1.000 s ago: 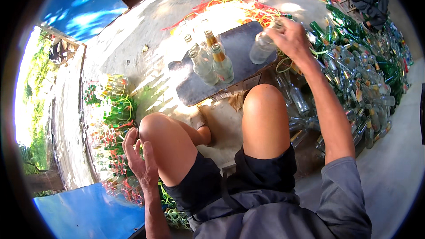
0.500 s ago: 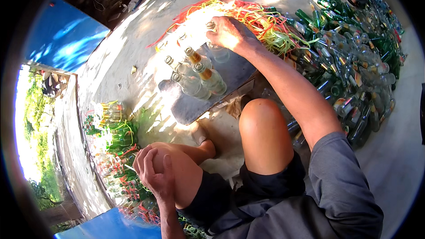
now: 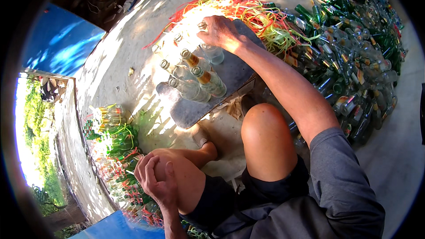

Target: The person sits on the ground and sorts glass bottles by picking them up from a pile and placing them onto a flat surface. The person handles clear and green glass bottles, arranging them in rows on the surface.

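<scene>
Currently we work seated on the ground, with a grey board (image 3: 195, 110) lying flat ahead of our knees as the staging surface. Our right hand (image 3: 221, 33) reaches to the far end of that board, fingers curled down over the neck of a clear glass bottle (image 3: 213, 53) that stands upright there; the grip is closed on the bottle's top. Our left hand (image 3: 155, 179) rests on our left knee, fingers loosely bent, holding nothing.

Done so far, in our judgement: four clear bottles (image 3: 190, 77) with gold-foil necks stand upright in a tight group at the middle of the board, just beside the one in hand. A stack of bundled bottles (image 3: 113, 132), tied with coloured strips, lies to our left on the concrete.

Left to do: a large heap of loose green and clear bottles (image 3: 349, 57) lies to our right, well apart from the board and unsorted. A tangle of red, yellow and green plastic strips (image 3: 248, 11) lies beyond the board, unused. We judge the work to be at an early stage for this batch.
</scene>
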Action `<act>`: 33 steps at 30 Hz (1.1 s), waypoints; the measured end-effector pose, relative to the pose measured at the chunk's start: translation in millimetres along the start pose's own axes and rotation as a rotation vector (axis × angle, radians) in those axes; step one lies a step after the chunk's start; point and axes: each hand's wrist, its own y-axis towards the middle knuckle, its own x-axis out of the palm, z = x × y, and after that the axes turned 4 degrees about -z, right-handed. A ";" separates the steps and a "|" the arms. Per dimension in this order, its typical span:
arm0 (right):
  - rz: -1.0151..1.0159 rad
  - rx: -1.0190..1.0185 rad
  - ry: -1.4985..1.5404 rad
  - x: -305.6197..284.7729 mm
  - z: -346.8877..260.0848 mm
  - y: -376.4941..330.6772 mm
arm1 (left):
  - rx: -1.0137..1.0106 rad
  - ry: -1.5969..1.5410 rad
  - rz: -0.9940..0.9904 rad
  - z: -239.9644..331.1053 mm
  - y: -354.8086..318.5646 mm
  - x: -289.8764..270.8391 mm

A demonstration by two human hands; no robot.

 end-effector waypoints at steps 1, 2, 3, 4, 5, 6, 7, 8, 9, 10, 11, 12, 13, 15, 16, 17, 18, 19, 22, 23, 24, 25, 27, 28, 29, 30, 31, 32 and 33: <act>-0.004 0.001 0.002 -2.0 -1.6 0.5 | 0.003 -0.002 0.001 0.1 0.2 0.5; -0.009 0.003 0.005 -0.5 -1.2 1.4 | 0.005 -0.003 0.000 0.0 0.2 1.1; -0.015 0.004 0.007 1.7 -1.0 1.6 | 0.009 0.003 -0.003 0.2 0.5 1.6; 0.007 -0.023 0.018 4.1 -0.8 1.7 | 0.012 0.008 -0.006 0.5 1.0 1.9; 0.036 -0.053 0.030 4.3 0.3 3.6 | 0.019 0.015 -0.005 2.4 2.1 1.1; 0.063 -0.083 0.041 4.6 1.5 5.0 | 0.011 0.010 -0.004 4.2 2.6 0.6; 0.056 -0.079 0.048 4.9 2.8 5.8 | 0.002 0.006 -0.003 6.0 2.9 0.3; 0.045 -0.077 0.055 6.4 1.7 6.2 | -0.009 0.002 -0.002 5.8 2.5 0.6; 0.034 -0.074 0.062 7.5 0.8 6.3 | -0.004 0.008 -0.002 5.5 2.2 0.8; 0.032 -0.071 0.064 8.4 0.1 6.1 | 0.001 0.015 -0.002 5.2 1.9 0.8; 0.034 -0.067 0.062 8.1 0.9 6.7 | 0.009 0.019 -0.001 5.2 2.5 1.2; 0.035 -0.063 0.061 7.8 1.7 7.0 | 0.000 0.010 -0.006 5.6 2.5 1.2; 0.036 -0.060 0.057 7.5 2.3 7.2 | -0.010 0.002 -0.011 6.5 2.2 1.1; 0.034 -0.056 0.052 8.1 0.4 6.8 | -0.020 -0.004 -0.017 6.9 1.3 0.4; 0.029 -0.054 0.042 8.2 -0.6 6.4 | -0.020 -0.003 -0.018 6.7 1.1 0.0; 0.024 -0.054 0.032 8.0 -1.5 6.0 | -0.019 -0.001 -0.018 6.4 0.9 -0.6; 0.018 -0.053 0.022 8.1 -2.7 5.5 | -0.021 -0.002 -0.017 5.4 0.6 -1.2; 0.014 -0.049 0.024 8.5 -4.4 5.1 | -0.023 -0.003 -0.016 4.1 0.3 -1.9; 0.006 -0.050 0.037 9.0 -5.5 2.8 | -0.019 0.011 -0.002 4.8 1.6 -3.2; 0.007 -0.057 0.040 6.8 -2.2 -0.8 | -0.014 0.011 0.001 7.4 1.6 -1.7; 0.009 -0.062 0.043 3.6 1.5 -4.3 | -0.006 0.021 0.007 7.8 1.8 -0.8; 0.044 -0.078 0.060 2.6 2.3 -4.6 | 0.005 0.029 0.012 5.5 3.0 -1.1; 0.096 -0.075 0.063 7.1 14.3 -14.1 | 0.044 0.031 0.000 2.6 1.7 3.8; 0.070 -0.036 0.049 10.4 10.8 -18.5 | 0.040 0.046 0.004 -1.0 -1.2 3.3; 0.046 0.011 0.029 12.8 8.7 -24.9 | 0.040 0.053 0.002 -3.5 -4.4 3.6; 0.075 0.052 0.033 13.2 15.9 -32.7 | 0.046 0.055 -0.004 -3.8 -5.2 6.5; 0.106 0.084 0.048 15.1 23.5 -42.3 | 0.050 0.071 -0.004 -5.9 -6.6 7.8; 0.159 0.074 0.083 13.9 37.3 -59.6 | 0.061 0.101 -0.005 -6.7 -8.4 10.5; 0.213 0.053 0.133 12.3 41.3 -77.4 | 0.057 0.099 -0.010 -5.1 -9.2 10.4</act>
